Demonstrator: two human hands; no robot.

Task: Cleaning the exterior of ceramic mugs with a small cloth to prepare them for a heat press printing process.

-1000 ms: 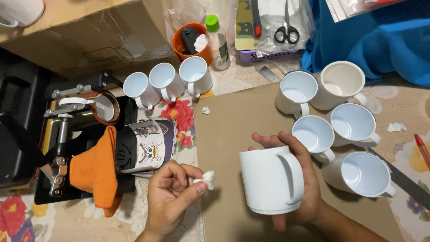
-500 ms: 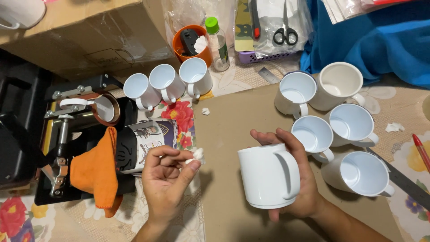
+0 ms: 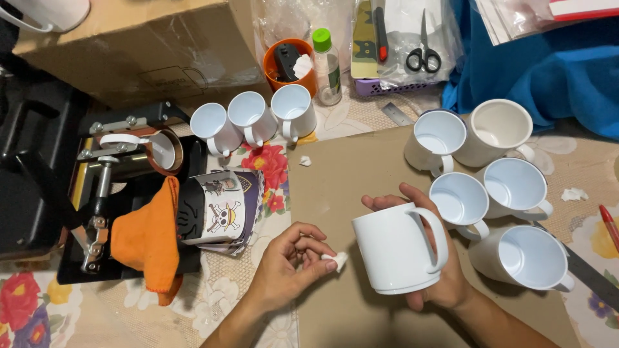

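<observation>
As the head view is looking down on the brown board [image 3: 361,167], items are being listed relative to that board:

- Right hand [image 3: 438,270]: grasping a plain white mug [image 3: 398,248] from behind, fingers wrapping its far side, handle facing right; mug is hovering upright over the board's near middle.
- Left hand [image 3: 287,267]: pinching a small white wad [image 3: 336,260] between thumb and fingertips, just left of the mug, not quite touching it, over the board's near left edge.
- Five white mugs, open ends showing, are lying grouped on the board's right part, nearest one [image 3: 459,201] just beyond the held mug.
- Three white mugs [image 3: 253,117] are lying in a row off the board's far left corner.
- Printed wrapped mug [image 3: 219,209] and orange cloth [image 3: 147,241] are sitting left of the board, beside a black mug press [image 3: 97,187].
- Scissors [image 3: 423,58] and an orange cup [image 3: 290,64] are lying beyond the board's far edge.
- Step in hand, as a judgement: wiping the held mug's outer wall seems about to begin; bringing the wad onto the wall calls for a steady right-hand grip and turning the mug.
</observation>
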